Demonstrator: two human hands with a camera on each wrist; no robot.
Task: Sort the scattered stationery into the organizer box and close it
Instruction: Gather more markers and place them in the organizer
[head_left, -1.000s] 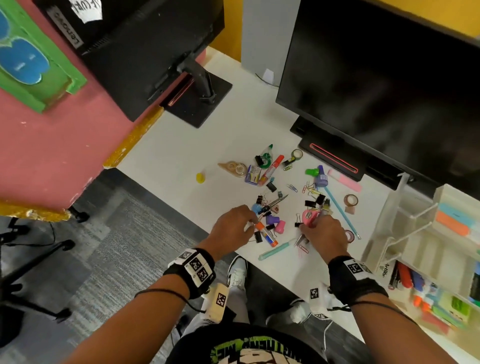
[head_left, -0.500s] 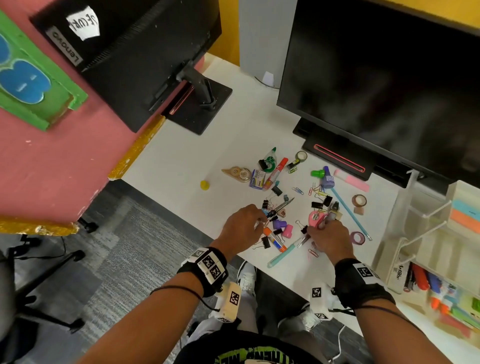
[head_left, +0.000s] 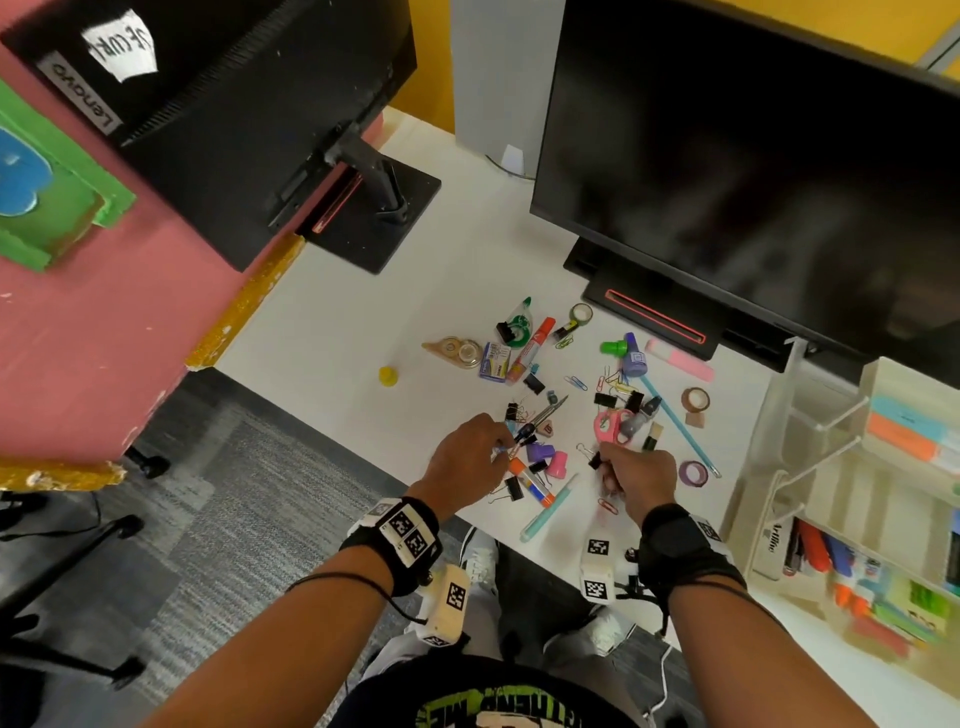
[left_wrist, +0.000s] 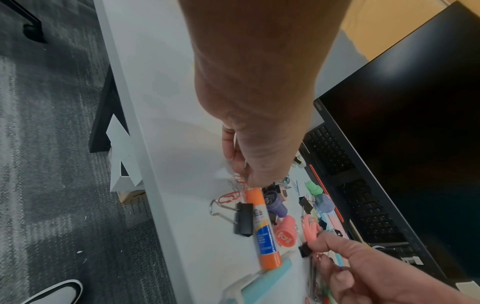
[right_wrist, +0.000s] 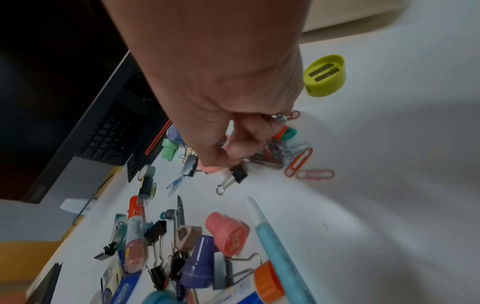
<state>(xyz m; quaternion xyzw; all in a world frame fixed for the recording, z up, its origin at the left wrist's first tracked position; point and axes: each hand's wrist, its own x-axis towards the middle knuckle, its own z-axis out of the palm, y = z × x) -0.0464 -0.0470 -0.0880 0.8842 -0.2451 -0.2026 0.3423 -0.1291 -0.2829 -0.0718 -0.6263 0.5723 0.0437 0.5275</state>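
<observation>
Scattered stationery lies on the white desk (head_left: 363, 332): a glue stick (head_left: 530, 486), a teal pen (head_left: 545, 512), pink scissors (head_left: 610, 423), stamps, tapes and several clips. My left hand (head_left: 501, 448) is at the pile's near-left side. In the left wrist view its fingertips (left_wrist: 240, 176) pinch red paper clips (left_wrist: 239, 180). My right hand (head_left: 602, 465) hovers near the desk's front edge, pinching a black binder clip (head_left: 595, 460) with several paper clips (right_wrist: 276, 118) bunched in its curled fingers. The clear organizer box (head_left: 831, 467) stands open at the right.
Two black monitors (head_left: 753, 156) stand behind the pile, one base (head_left: 654, 317) just past it. A lime sharpener (right_wrist: 324, 75) lies beyond my right hand. The organizer's lower compartments (head_left: 857, 582) hold markers and sticky notes. The desk's front edge runs just under both wrists.
My right hand has come away from the pink scissors toward the desk's front edge, with a binder clip in its fingers. My left hand stays at the pile's near-left side.
</observation>
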